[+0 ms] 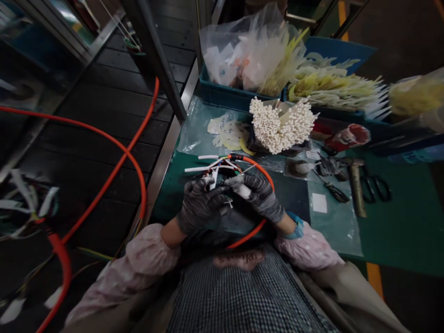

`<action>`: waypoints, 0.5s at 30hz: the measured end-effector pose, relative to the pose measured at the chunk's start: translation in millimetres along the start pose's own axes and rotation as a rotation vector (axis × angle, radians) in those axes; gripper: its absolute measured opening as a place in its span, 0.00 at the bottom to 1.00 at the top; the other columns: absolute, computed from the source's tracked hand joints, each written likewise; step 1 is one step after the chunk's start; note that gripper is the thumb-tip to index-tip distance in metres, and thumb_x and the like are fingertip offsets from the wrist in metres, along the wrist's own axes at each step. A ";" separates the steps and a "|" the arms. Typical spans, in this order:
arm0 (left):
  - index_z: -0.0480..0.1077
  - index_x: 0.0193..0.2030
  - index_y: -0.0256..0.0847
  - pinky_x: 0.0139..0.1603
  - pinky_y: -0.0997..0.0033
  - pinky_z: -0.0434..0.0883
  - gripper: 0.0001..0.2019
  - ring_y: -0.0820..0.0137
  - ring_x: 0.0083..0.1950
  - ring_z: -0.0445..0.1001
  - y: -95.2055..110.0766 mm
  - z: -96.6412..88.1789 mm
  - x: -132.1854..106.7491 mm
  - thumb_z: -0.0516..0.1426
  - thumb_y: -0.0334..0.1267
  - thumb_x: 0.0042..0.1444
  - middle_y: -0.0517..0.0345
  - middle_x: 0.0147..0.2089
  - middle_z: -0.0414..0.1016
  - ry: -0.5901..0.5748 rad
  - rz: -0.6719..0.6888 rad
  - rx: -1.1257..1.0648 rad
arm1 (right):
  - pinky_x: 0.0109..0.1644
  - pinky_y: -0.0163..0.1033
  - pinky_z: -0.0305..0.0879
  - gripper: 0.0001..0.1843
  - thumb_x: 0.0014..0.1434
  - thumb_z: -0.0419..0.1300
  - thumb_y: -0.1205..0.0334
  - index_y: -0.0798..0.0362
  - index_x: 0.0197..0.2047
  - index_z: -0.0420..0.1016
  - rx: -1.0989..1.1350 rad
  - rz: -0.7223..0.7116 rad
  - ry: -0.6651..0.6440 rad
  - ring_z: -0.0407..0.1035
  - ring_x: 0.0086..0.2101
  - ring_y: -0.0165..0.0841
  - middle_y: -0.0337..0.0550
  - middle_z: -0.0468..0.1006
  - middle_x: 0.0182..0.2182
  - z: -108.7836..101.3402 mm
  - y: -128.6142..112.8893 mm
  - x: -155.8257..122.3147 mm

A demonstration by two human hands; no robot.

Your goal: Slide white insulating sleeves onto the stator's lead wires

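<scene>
My left hand [203,203], in a grey knitted glove with pale fingertips, is closed around a white flat piece [213,178] among the wires of a cable end. My right hand [258,196], gloved alike, pinches close beside it; a thin pale strip [248,170] shows at its fingertips, its kind unclear. Just beyond the fingers lie the white sleeved leads [196,169] of the orange cable [267,175]. That cable has black tape near its end and loops behind my right hand to the table's front edge. Small parts between the palms are too dark to make out.
A bundle of thin white sticks or sleeves [280,125] stands behind my hands. Blue bins [225,97] hold bags and yellowish strips. To the right lie a screwdriver [335,190], a hammer [355,187] and scissors [376,185]. Orange cables [104,185] cross the slatted conveyor [104,92] leftward.
</scene>
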State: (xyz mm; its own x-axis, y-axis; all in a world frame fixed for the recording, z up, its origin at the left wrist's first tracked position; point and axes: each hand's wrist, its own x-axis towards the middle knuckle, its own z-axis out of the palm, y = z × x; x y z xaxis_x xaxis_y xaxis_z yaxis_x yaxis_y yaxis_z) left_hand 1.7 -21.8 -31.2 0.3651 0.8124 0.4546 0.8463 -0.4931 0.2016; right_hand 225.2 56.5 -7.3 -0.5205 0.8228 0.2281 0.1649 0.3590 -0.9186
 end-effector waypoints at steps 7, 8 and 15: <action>0.84 0.49 0.54 0.58 0.51 0.69 0.10 0.52 0.60 0.74 0.7 -4.0 5.3 0.64 0.52 0.69 0.54 0.53 0.84 0.037 0.025 0.106 | 0.47 0.43 0.86 0.07 0.70 0.69 0.62 0.46 0.50 0.87 0.140 0.009 -0.070 0.86 0.41 0.37 0.40 0.90 0.43 -15.2 -5.9 0.3; 0.84 0.48 0.53 0.58 0.51 0.69 0.10 0.52 0.60 0.74 0.4 -3.3 4.6 0.64 0.52 0.70 0.54 0.52 0.83 0.037 0.022 0.103 | 0.47 0.43 0.86 0.07 0.69 0.69 0.62 0.46 0.50 0.87 0.134 0.010 -0.058 0.86 0.41 0.37 0.40 0.91 0.43 -13.9 -4.7 -0.4; 0.82 0.56 0.57 0.61 0.48 0.65 0.12 0.51 0.61 0.75 -3.6 4.0 -4.0 0.63 0.52 0.72 0.56 0.52 0.85 -0.029 -0.030 0.033 | 0.49 0.45 0.86 0.07 0.73 0.68 0.57 0.45 0.52 0.87 0.108 -0.073 -0.076 0.86 0.41 0.36 0.41 0.90 0.43 -4.4 5.8 -7.5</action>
State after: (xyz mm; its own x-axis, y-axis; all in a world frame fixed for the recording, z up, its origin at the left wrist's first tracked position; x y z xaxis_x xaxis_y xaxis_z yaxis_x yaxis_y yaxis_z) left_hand -1.2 -22.0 -37.2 0.3500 0.8357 0.4232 0.8693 -0.4581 0.1856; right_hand 233.7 54.3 -12.9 -0.5903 0.7591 0.2743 0.0356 0.3640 -0.9307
